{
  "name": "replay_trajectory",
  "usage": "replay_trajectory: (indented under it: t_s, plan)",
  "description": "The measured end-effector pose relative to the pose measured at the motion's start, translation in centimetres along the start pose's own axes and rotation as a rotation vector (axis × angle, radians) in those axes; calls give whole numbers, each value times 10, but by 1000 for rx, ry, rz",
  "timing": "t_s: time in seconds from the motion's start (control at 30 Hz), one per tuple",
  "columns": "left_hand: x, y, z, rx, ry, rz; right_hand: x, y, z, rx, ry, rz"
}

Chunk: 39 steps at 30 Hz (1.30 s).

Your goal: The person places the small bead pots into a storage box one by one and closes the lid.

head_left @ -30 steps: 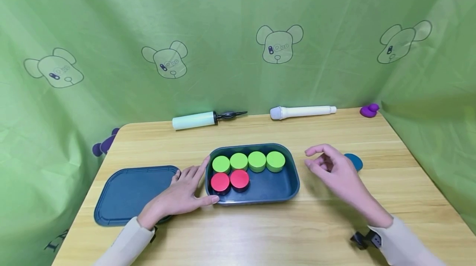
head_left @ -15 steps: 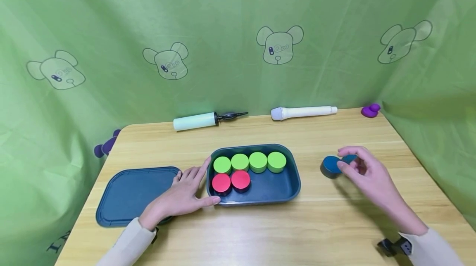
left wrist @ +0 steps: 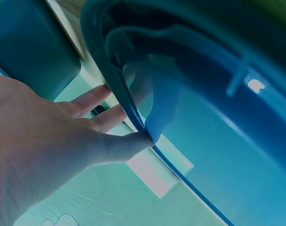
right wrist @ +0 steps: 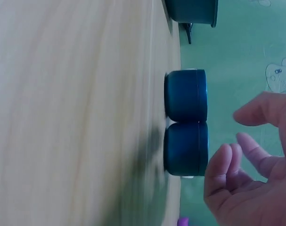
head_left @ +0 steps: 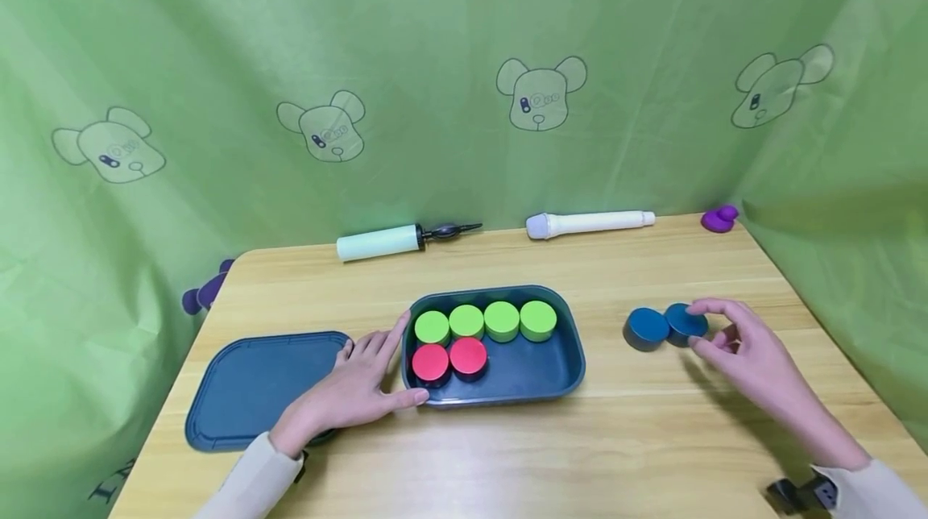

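Left hand [head_left: 355, 386]: fingers spread wide, thumb touching the rim at the left end of the dark-blue tray [head_left: 522, 367]
Right hand [head_left: 757, 354]: thumb and forefinger apart, a gap between them, at the right-hand blue jar [head_left: 686, 327]; contact cannot be told
Blue jars: right-hand one touching the left-hand blue jar [head_left: 646, 330], both upright on the table [head_left: 507, 462], right of the tray
Tray contents: four green discs [head_left: 502, 321] along the far side, two red discs [head_left: 468, 354] before the left pair
Flat dark-blue panel [head_left: 246, 390]: left of the tray, partly behind the left hand
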<state>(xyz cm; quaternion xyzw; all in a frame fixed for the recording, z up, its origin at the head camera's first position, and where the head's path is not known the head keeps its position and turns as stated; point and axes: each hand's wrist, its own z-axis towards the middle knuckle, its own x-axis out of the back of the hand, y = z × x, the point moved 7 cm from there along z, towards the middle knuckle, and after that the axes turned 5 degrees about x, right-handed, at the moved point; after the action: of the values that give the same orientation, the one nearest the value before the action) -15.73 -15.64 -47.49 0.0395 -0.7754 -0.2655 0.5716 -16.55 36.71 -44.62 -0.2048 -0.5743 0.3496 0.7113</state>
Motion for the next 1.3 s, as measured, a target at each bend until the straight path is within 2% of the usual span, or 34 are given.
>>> replay_trajectory:
  t_s: [0.1, 0.27, 0.37, 0.9, 1.3]
  plan:
    - [0, 0, -1, -2, 6, 4, -2, 11, 0, -59, -42, 38]
    - [-1, 2, -1, -11, 12, 7, -6, 31, -1, -229, -113, 137]
    - [-1, 2, 0, -15, 7, 5, -8, 37, 0, -273, -136, 138]
    - [-2, 0, 1, -4, 3, 5, -17, 39, 14, -214, -128, 95]
    - [-2, -1, 1, -4, 3, 7, -6, 36, 16, -242, -89, 97]
